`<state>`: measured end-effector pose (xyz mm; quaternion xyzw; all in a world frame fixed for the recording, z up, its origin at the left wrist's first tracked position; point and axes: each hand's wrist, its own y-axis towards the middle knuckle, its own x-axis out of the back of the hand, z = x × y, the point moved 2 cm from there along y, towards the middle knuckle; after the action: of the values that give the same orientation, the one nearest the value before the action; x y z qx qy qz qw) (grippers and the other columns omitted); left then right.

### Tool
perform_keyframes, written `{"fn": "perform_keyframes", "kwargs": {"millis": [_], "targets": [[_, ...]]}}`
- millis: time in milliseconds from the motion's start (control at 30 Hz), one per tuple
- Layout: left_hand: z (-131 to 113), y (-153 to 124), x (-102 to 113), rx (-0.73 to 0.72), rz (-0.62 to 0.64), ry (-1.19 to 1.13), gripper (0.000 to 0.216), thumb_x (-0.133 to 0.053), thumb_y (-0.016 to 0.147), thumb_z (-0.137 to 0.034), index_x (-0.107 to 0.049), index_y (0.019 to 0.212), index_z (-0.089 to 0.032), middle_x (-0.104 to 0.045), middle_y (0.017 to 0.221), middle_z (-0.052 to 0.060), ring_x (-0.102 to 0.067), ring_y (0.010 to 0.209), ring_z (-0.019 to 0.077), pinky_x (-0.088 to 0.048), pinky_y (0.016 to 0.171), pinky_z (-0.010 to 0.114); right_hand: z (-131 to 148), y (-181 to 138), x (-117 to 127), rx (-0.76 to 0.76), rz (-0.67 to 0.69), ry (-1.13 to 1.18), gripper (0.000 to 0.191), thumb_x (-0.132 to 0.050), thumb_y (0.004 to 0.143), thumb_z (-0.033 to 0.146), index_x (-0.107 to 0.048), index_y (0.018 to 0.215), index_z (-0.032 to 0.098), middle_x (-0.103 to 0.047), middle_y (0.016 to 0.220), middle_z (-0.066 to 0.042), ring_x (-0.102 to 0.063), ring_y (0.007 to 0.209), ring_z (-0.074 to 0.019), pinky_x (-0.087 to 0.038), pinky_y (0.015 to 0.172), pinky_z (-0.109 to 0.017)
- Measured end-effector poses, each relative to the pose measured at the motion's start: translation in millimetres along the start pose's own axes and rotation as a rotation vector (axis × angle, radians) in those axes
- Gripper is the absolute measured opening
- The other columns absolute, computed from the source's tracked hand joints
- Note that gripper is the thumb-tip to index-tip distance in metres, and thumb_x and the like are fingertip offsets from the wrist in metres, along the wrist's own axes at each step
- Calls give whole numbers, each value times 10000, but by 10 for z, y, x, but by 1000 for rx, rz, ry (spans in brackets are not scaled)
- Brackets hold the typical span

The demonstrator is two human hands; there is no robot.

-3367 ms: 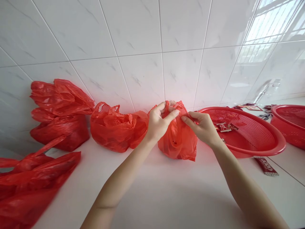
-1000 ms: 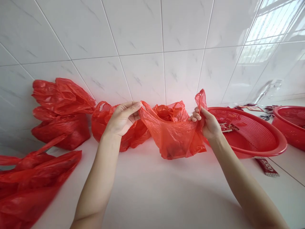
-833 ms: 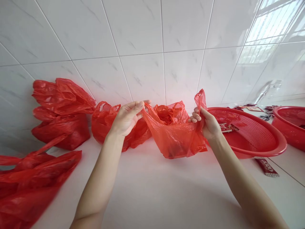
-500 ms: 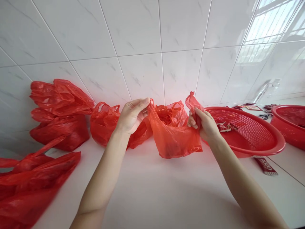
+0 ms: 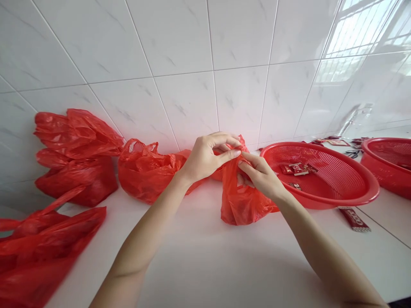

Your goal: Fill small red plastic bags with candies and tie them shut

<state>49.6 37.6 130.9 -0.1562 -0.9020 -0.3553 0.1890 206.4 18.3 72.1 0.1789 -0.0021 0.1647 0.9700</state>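
Observation:
A thin red plastic bag (image 5: pixel 240 207) hangs between my two hands, its lower part bulging close to the white countertop. My left hand (image 5: pixel 212 155) pinches one of its handles near the top. Against those fingertips, my right hand (image 5: pixel 260 174) grips the other handle, so both handles meet at one spot. What lies inside the bag cannot be made out through the plastic. Just right of my right hand is a red mesh basket (image 5: pixel 346 182) with several small wrapped snacks (image 5: pixel 300 169) in it.
Filled red bags (image 5: pixel 80 171) stand along the tiled wall at left, with another red bag (image 5: pixel 41 261) at the near left. One more filled bag (image 5: pixel 144 175) sits behind my left arm. A wrapped bar (image 5: pixel 355 219) lies before the basket; a second red basket (image 5: pixel 388 171) is far right.
My hands were apart, stretching the bag's mouth wide by its handles. Now they are together, the left having moved right, and the bag's mouth is gathered closed.

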Motion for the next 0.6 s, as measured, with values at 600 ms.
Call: {"fn": "perform_keyframes", "kwargs": {"millis": [600], "targets": [[248,-77,-66,170,-35,117,191,-730,819,-393,-712,734,-223,-579,597,-21,-478,559,136,-386,589,286,-80,42,95,227,-161,-488,91,-588,754,131,-632,773,209,-624,754,6,-531,684,-151,-410,637,-295]]}}
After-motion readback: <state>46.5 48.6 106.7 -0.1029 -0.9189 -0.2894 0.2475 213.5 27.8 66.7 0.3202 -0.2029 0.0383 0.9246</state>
